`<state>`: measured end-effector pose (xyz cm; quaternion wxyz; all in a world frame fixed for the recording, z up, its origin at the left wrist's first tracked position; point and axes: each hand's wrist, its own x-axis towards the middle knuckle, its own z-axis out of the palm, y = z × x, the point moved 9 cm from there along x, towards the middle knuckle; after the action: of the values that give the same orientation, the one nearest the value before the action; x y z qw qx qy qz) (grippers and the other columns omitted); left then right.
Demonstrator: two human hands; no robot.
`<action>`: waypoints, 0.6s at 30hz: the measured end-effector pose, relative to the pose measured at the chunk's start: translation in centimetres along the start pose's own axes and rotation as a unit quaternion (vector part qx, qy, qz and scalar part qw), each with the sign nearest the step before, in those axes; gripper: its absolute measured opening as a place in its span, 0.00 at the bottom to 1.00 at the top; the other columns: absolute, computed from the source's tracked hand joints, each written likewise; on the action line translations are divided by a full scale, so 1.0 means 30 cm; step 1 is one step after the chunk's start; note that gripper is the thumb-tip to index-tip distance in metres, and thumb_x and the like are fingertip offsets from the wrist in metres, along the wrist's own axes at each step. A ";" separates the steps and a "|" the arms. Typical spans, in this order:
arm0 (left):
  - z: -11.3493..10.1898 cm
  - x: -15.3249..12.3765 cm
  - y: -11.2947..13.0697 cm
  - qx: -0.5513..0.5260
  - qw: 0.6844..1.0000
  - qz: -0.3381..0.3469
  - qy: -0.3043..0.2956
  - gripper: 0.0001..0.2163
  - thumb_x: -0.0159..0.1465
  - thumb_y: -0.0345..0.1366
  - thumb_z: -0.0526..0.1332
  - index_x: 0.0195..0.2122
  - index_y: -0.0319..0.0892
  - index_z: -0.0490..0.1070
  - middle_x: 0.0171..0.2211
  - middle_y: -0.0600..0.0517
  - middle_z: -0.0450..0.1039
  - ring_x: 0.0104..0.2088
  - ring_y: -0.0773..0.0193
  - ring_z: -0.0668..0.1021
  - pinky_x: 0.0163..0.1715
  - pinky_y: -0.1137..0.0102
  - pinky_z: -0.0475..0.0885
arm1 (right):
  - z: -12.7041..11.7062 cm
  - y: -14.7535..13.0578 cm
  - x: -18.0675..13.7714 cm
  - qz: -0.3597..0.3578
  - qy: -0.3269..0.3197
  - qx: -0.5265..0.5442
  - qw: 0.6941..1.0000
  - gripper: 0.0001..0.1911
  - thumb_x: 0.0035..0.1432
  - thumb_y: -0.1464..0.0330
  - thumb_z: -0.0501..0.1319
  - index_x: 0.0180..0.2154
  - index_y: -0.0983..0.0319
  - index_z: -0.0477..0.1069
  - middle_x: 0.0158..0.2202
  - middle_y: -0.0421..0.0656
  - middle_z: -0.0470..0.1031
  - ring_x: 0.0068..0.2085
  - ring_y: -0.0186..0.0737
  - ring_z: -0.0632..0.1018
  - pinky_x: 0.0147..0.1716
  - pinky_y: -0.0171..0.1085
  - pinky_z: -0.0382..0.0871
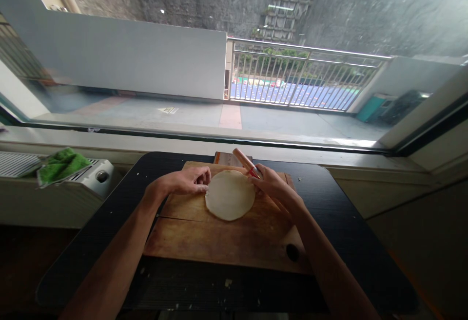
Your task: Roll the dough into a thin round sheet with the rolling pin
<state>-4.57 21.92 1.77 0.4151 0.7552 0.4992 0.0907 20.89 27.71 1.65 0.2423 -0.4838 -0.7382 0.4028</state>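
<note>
A thin, round sheet of dough (pixel 230 196) lies flat on a wooden cutting board (pixel 204 239). At the dough's left edge is my left hand (pixel 192 179), its fingers curled and the thumb at the rim, apparently pinching it. My right hand (pixel 268 181) is closed around a light wooden rolling pin (pixel 241 158) with a red band. The pin slants past the dough's upper right edge, and its far end sticks out beyond my fingers. My palm and forearm hide much of the rest of it.
The board rests on a dark table (pixel 120 222) with scattered white crumbs. A small box or booklet (pixel 223 158) lies behind the board. To the left, a green cloth (pixel 66 164) drapes over a white radiator (pixel 98 176). A large window with a sill (pixel 175 147) stands beyond the table.
</note>
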 end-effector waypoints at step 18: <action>-0.016 0.020 0.006 0.043 0.997 -0.014 0.060 0.17 0.63 0.53 0.65 0.41 0.46 0.72 0.40 0.50 0.76 0.40 0.56 0.76 0.40 0.64 0.69 | -0.011 -0.004 0.003 -0.009 0.015 -0.015 1.000 0.11 0.59 0.64 0.71 0.43 0.58 0.78 0.39 0.43 0.82 0.40 0.47 0.79 0.38 0.40 0.72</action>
<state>-4.40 22.64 2.04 0.3525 0.7587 0.5370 0.1086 21.05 27.88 1.95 0.2498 -0.4867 -0.7447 0.3823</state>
